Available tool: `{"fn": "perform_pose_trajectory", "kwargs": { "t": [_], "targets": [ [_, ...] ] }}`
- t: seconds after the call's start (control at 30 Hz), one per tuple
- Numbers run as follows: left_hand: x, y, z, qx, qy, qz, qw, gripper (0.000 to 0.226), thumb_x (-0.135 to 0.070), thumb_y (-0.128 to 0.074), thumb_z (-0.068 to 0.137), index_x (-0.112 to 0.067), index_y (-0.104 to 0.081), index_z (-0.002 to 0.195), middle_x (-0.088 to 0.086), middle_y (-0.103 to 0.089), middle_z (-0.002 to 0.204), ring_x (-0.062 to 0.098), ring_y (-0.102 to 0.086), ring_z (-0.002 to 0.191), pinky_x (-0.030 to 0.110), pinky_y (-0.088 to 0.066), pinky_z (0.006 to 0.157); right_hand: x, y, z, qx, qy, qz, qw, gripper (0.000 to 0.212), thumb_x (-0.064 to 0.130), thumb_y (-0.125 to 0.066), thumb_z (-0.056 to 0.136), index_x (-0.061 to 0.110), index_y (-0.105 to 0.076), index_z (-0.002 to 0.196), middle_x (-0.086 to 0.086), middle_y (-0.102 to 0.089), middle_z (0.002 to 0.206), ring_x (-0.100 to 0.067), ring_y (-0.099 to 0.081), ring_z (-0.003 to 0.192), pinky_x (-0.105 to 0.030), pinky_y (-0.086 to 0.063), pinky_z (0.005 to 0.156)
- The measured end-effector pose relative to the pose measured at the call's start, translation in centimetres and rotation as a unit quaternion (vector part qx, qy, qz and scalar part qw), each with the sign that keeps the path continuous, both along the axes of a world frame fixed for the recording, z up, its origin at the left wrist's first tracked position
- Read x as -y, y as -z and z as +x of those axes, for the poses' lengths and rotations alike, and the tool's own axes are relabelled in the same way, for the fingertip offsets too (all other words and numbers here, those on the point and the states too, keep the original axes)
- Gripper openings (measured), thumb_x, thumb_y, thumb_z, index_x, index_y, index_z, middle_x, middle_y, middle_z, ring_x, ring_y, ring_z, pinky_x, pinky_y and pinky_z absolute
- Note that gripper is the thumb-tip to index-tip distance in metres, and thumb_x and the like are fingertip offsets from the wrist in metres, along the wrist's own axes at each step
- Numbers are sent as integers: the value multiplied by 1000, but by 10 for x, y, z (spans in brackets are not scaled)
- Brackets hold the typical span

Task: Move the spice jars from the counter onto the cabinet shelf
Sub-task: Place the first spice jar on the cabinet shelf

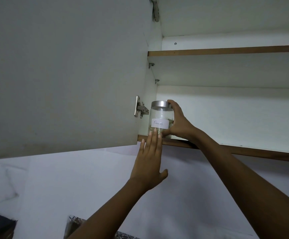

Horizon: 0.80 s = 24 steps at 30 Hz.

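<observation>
White laminate door [62, 75] stands open at far left, its steel hinge [140, 107] fixed beside the cabinet's left wall. At the bottom edge of the view a second container [73, 225] shows only its upper part; contents appear dark and coarse, but cannot be identified.

Left hand [148, 163] is raised flat with the grip spread, holding nothing; its fingertips [155, 131] touch the lower front of the jar [161, 118].

Jar is clear, upright, with a silver lid [160, 103] seated on top. It stands on the lower shelf [243, 142], at the front left corner, just beside the cabinet wall. A white label [159, 123] on its face reads "Fennel". Contents are pale greenish seeds, filling roughly the lower part; the upper part looks clear.

Right hand [178, 121] has its grip wrapped on the jar from the right, thumb up at the lid's edge and fingers curled under near the base.

Upper shelf [226, 50], brown-edged, spans the cabinet above. To the right of the jar, the lower shelf surface is plain white.
</observation>
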<state>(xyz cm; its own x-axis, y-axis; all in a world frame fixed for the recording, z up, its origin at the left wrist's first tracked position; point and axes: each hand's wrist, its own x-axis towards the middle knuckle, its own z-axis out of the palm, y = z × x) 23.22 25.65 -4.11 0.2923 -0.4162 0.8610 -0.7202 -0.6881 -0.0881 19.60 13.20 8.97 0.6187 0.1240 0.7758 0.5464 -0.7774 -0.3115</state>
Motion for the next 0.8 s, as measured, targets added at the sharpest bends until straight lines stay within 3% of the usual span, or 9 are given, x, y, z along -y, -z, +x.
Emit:
{"fn": "perform_pose_trajectory", "kwargs": {
  "t": [0.17,0.23,0.33,0.4,0.53,0.67,0.8],
  "targets": [
    [-1,3,-1,-15,4,1,1000,110,-50,-58,79,-17,26,142,7,28,152,24,29,139,36,15,112,-6,0,4,-5,5,-7,1000,108,-1,-81,61,16,-13,143,-2,-14,147,-15,-22,133,-32,-35,105],
    [-2,2,-1,-17,6,3,1000,108,-50,-57,78,-21,27,140,8,29,152,24,29,139,36,14,113,-4,1,4,-21,3,-13,1000,112,3,-81,63,19,-7,146,-1,-4,153,-16,-11,141,-37,-29,112],
    [-3,2,-3,-23,-3,13,1000,111,-48,-58,77,-15,24,144,9,26,153,25,27,140,38,8,116,-2,7,-2,-43,16,-9,999,122,13,-82,67,27,10,147,0,23,154,-14,10,144,-33,-18,115],
    [-5,3,-5,-48,-16,22,998,111,-47,-58,79,-10,24,144,8,30,152,24,29,140,39,6,118,-3,14,-12,-13,39,7,999,129,20,-84,65,29,17,145,-1,29,152,-13,8,144,-33,-22,113],
    [-9,0,-24,-89,-26,24,995,96,-40,-52,89,-7,17,146,9,31,150,25,24,141,41,2,119,-4,34,-51,26,94,-30,995,126,26,-84,65,25,13,146,-1,18,155,-1,-4,135,-20,-17,105],
    [-5,14,-65,-101,76,-7,992,80,-32,-48,94,-8,5,149,2,25,151,19,20,143,34,3,118,3,65,-92,36,139,-123,982,109,34,-77,72,23,1,148,0,1,158,-16,-7,144,-38,-20,115],
    [-6,28,-113,-99,126,-23,987,75,-28,-51,94,-12,-4,150,0,7,157,17,14,145,34,3,118,5,95,-143,17,117,-74,990,90,37,-71,79,25,-14,148,5,-18,155,-16,-19,141,-48,-24,113]
  ]
}}
